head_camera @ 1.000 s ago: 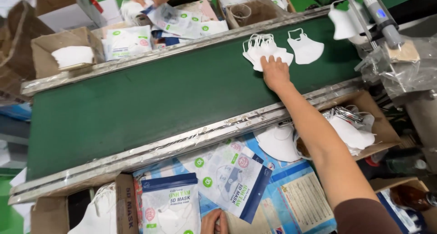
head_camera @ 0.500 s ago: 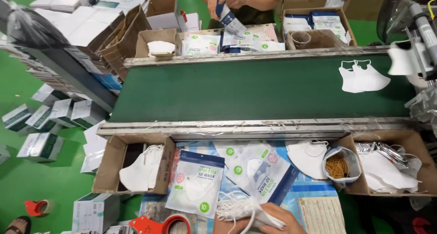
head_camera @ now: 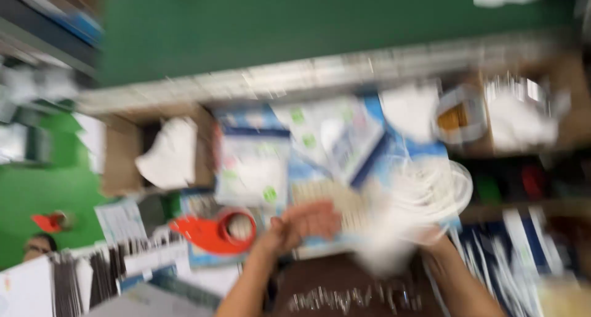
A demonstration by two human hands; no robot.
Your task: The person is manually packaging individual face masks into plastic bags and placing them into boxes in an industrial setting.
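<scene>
The left hand (head_camera: 306, 223) rises into the middle of the view with fingers half curled and loose, gripping nothing that can be made out. The right hand (head_camera: 431, 238) is largely buried under a bunch of white face masks (head_camera: 411, 213), whose ear loops arc out to the right; it appears closed on them, though heavy blur hides the fingers. Half a second ago both hands sat at the very bottom edge with the masks low between them — now the forearms reach well up, and the view has dropped closer to the bench. Just left of the left hand lies an orange tape dispenser (head_camera: 212, 229). Beyond the hands, flat mask packets (head_camera: 252, 169) overlap on the bench. A cardboard box (head_camera: 117, 152) at left holds a pile of white masks (head_camera: 169, 152); a small round tub (head_camera: 460, 115) at right holds something yellow-brown — too blurred to tell. The green conveyor belt (head_camera: 277, 27) runs across the top.
</scene>
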